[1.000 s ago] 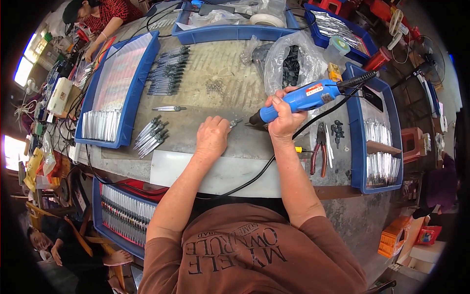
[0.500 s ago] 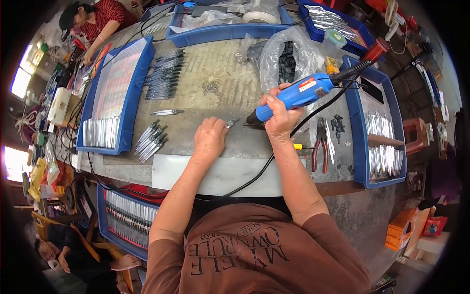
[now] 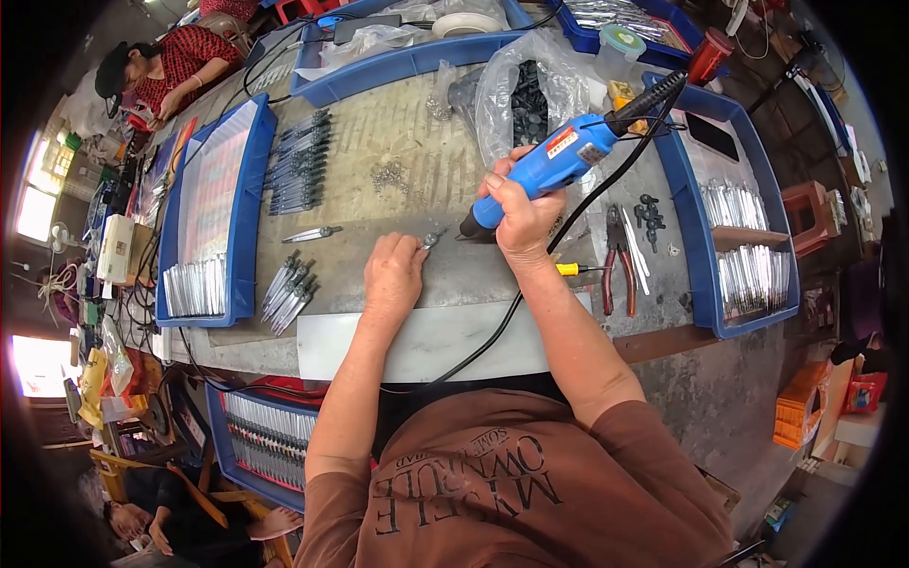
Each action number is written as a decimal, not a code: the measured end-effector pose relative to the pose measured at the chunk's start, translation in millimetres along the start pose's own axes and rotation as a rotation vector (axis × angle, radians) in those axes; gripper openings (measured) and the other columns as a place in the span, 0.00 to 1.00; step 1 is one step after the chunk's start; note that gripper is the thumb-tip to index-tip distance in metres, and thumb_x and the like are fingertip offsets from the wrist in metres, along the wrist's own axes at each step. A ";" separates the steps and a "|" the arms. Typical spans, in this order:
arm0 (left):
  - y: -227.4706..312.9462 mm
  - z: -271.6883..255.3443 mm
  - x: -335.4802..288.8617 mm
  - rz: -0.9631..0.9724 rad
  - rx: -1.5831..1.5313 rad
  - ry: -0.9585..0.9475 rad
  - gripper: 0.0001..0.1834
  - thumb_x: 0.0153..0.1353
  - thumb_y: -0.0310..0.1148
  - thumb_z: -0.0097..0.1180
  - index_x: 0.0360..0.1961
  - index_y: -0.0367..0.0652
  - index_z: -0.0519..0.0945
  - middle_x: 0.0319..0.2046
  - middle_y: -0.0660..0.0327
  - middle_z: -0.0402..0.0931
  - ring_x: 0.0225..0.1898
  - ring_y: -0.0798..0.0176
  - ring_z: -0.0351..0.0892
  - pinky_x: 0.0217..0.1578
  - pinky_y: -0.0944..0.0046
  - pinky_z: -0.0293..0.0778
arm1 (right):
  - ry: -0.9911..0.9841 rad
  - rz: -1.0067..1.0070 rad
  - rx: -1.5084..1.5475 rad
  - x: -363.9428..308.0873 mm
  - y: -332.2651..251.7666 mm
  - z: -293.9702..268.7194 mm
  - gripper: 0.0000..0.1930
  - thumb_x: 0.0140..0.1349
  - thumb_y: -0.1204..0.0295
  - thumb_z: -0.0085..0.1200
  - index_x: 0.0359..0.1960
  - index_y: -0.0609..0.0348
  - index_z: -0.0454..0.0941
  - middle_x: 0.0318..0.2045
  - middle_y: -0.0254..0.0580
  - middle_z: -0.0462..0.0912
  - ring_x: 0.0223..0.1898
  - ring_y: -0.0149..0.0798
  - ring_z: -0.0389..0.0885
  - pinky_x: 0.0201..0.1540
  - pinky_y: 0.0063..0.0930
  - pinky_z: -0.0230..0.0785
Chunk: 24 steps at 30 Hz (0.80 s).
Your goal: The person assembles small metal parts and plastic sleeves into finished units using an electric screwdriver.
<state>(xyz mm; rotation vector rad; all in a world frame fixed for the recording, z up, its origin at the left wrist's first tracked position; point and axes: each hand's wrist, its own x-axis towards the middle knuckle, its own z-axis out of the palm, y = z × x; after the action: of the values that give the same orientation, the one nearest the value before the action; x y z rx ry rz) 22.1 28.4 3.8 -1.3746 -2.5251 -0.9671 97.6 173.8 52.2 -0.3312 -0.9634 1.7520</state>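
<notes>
My right hand (image 3: 526, 216) is wrapped round a blue electric screwdriver (image 3: 549, 163) with a black nose and a black cable. The tool slants down to the left, its thin tip just above the grey tabletop. Close to that tip, my left hand (image 3: 392, 273) rests on the table with its fingers pinched on a small dark grey fitting (image 3: 434, 237). The fingers cover most of the piece. Farther left lie a single silver piece with a dark end (image 3: 312, 234) and a small bundle of similar pieces (image 3: 288, 292).
More such pieces (image 3: 300, 161) lie stacked at the far left. Blue trays of silver strips stand at the left (image 3: 248, 222) and right (image 3: 674, 180). Red-handled pliers (image 3: 620, 270) and a yellow screwdriver (image 3: 568, 270) lie right. Behind is a plastic bag of black parts (image 3: 488, 104).
The whole view has shifted a little, while both hands keep their hold beside each other. At the far left, a co-worker's hand has drawn back from the table toward their body.
</notes>
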 end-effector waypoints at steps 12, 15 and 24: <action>2.3 1.0 3.6 -0.050 0.089 -0.062 0.04 0.44 0.29 0.56 0.22 0.43 0.74 0.25 0.62 0.70 0.31 0.56 0.70 0.30 0.59 0.68 | -0.014 0.001 0.004 -0.1 0.3 -0.2 0.17 0.39 0.79 0.50 0.35 0.66 0.64 0.21 0.40 0.70 0.18 0.33 0.71 0.23 0.27 0.67; 1.6 0.3 3.0 -0.087 0.080 -0.074 0.04 0.44 0.30 0.56 0.21 0.43 0.74 0.25 0.62 0.71 0.31 0.56 0.70 0.30 0.59 0.68 | -0.025 -0.005 -0.008 -1.7 1.7 0.3 0.17 0.40 0.79 0.50 0.35 0.66 0.64 0.21 0.40 0.70 0.18 0.33 0.71 0.23 0.27 0.67; 4.9 -0.5 2.8 -0.142 0.029 -0.041 0.05 0.43 0.29 0.57 0.23 0.42 0.76 0.25 0.61 0.72 0.31 0.56 0.71 0.31 0.60 0.68 | -0.122 -0.002 -0.061 -5.5 6.2 23.3 0.17 0.40 0.79 0.51 0.36 0.65 0.65 0.22 0.40 0.71 0.19 0.33 0.71 0.23 0.27 0.67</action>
<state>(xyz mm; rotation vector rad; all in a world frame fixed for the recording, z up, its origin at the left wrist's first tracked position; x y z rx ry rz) 24.2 32.0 7.6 -1.2339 -2.6867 -0.9297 81.0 157.8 61.2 -0.2645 -1.1060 1.7595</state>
